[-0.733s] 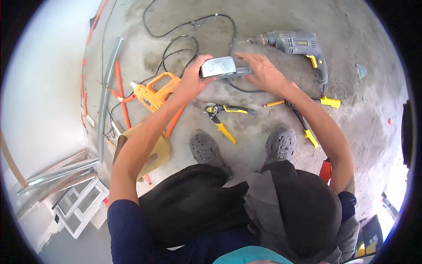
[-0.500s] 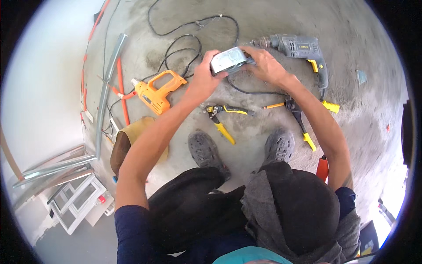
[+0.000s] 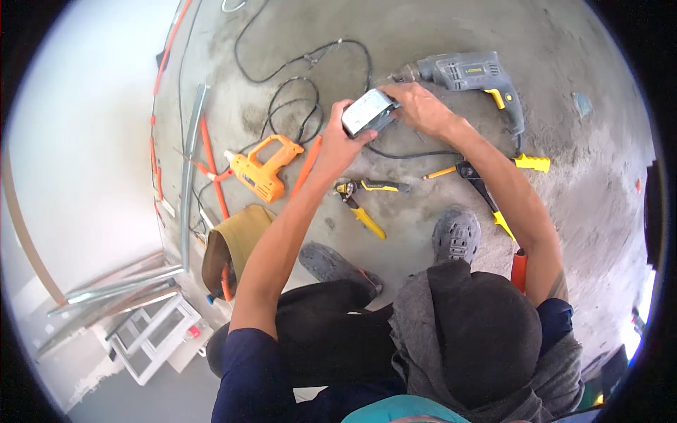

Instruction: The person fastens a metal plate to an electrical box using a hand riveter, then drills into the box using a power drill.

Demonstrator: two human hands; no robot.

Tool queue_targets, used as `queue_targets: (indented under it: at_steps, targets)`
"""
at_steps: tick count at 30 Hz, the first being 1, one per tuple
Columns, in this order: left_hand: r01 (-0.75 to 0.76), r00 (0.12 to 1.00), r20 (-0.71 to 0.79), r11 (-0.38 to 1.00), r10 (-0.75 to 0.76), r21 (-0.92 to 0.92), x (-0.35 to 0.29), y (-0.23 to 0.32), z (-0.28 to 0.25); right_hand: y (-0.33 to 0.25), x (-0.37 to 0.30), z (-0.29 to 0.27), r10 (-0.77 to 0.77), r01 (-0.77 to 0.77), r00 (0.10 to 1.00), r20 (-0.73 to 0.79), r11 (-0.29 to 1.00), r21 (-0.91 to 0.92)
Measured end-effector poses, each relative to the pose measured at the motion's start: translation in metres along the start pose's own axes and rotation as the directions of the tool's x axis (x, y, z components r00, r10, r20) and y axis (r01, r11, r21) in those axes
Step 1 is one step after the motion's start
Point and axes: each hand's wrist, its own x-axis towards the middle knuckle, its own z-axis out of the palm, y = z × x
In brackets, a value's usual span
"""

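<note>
A silver sheet-metal electrical box (image 3: 367,111) is held up above the concrete floor, tilted so that one flat face shows and its darker open side points right. My left hand (image 3: 343,137) is closed round its near left side, thumb along the lower edge. On its far right corner my right hand (image 3: 417,107) is closed, fingertips partly hidden behind the box. A grey corded drill (image 3: 469,72) lies beyond my right hand. An orange heat gun (image 3: 264,169) rests left of my left forearm. Below the box lie yellow-and-black cutters (image 3: 365,208).
A black tool with yellow handles (image 3: 479,185) lies beneath my right forearm, beside an orange pencil-like stick (image 3: 440,172). Black cable (image 3: 300,63) loops over the floor. At left are orange tubes (image 3: 214,169), a metal channel (image 3: 192,176), a tan bag (image 3: 243,236) and white frames (image 3: 155,337).
The metal box has turned in my hands and now tilts more steeply. My right hand has shifted on its far corner. The view has swung a little, and my left foot has turned.
</note>
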Motion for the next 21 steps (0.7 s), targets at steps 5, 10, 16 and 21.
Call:
queue_targets:
  at_steps: [5,10,16,21]
  targets:
    - [0.290,0.938,0.247,0.940,-0.243,-0.177,0.008,0.004,-0.036,-0.007,-0.004,0.007,-0.059,0.055,0.997,-0.044,0.995,-0.087]
    - [0.299,0.828,0.400,0.912,-0.394,0.280,0.047,0.030,-0.048,-0.008,0.006,0.005,-0.054,0.054,0.999,-0.004,0.996,-0.074]
    - [0.204,0.833,0.361,0.838,-0.420,0.505,0.064,0.048,-0.024,-0.007,0.002,0.004,-0.069,0.070,0.998,0.006,0.996,-0.064]
    - [0.119,0.901,0.321,0.878,-0.292,0.463,0.058,0.040,-0.012,-0.007,-0.004,0.002,-0.036,0.035,0.999,-0.001,0.995,-0.098]
